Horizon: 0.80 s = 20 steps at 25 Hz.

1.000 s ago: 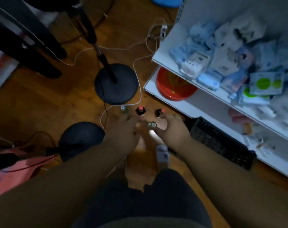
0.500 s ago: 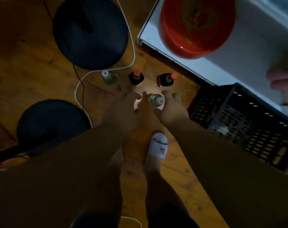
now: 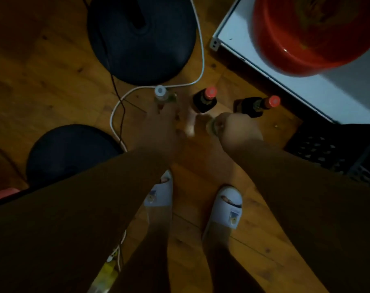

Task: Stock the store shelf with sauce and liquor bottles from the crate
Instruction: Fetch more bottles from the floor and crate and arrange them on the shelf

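Observation:
Four bottles stand on the wooden floor. A clear bottle with a white cap (image 3: 160, 93) is on the left, and my left hand (image 3: 160, 127) stretches its fingers onto its lower part, thumb spread to the right. Two dark sauce bottles with red caps (image 3: 205, 101) (image 3: 257, 105) stand in the middle and to the right. My right hand (image 3: 239, 131) curls over the top of a fourth, pale bottle (image 3: 210, 126), hiding its cap. The black crate (image 3: 328, 149) lies at the right, below the white bottom shelf (image 3: 296, 85).
A red basin (image 3: 311, 39) sits on the bottom shelf. Two black round stand bases (image 3: 141, 39) (image 3: 69, 153) and a white cable (image 3: 201, 58) lie on the floor close to the bottles. My feet in white slippers (image 3: 228, 206) are just below my hands.
The view has dropped closer to the floor. My right hand has closed over the top of the nearest bottle, covering its cap. My left hand has reached forward onto the clear bottle.

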Tool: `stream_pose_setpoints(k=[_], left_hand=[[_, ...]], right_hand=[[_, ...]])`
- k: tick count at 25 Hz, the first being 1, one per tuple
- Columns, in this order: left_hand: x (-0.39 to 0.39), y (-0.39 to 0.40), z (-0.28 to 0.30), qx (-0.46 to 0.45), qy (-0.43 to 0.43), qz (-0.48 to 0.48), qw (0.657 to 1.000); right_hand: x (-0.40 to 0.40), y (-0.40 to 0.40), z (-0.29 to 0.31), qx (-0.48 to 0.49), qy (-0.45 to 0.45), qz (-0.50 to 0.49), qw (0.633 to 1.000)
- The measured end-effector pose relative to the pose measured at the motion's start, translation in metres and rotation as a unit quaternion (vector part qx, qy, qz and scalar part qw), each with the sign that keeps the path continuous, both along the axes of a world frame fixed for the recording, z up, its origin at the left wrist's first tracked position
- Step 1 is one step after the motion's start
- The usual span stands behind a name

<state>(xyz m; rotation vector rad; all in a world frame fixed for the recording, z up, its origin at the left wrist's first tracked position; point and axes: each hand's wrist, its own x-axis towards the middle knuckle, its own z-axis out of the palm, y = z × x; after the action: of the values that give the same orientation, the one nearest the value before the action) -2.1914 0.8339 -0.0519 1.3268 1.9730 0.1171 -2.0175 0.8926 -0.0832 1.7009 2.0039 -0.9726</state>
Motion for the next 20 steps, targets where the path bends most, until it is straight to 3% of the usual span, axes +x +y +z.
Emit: stream_pose_setpoints(k=[5, 9, 13, 17, 20], left_hand=[[-0.017, 0.011, -0.021, 0.043, 0.066, 0.068, 0.995], [-0.031, 0.042, -0.054, -0.028, 0.061, 0.043, 0.997], [-0.037, 0.062, -0.068, -0.015, 0.084, -0.002, 0.996], [-0.035, 0.039, -0.040, -0.036, 0.135, -0.054, 0.989], [-0.024, 0.007, 0.022, -0.011, 0.134, -0.049, 0.990]], right_hand=[[-0.043, -0.002, -0.013, -0.021, -0.001, 0.029, 0.999], [-0.058, -0.001, -0.028, -0.011, -0.011, 0.105, 0.994], [-0.059, 0.010, -0.029, 0.001, 0.008, 0.143, 0.990], [-0.052, 0.008, 0.012, 0.016, 0.014, 0.117, 0.993], [-0.034, -0.003, 0.079, 0.007, 0.012, 0.078, 0.997]])
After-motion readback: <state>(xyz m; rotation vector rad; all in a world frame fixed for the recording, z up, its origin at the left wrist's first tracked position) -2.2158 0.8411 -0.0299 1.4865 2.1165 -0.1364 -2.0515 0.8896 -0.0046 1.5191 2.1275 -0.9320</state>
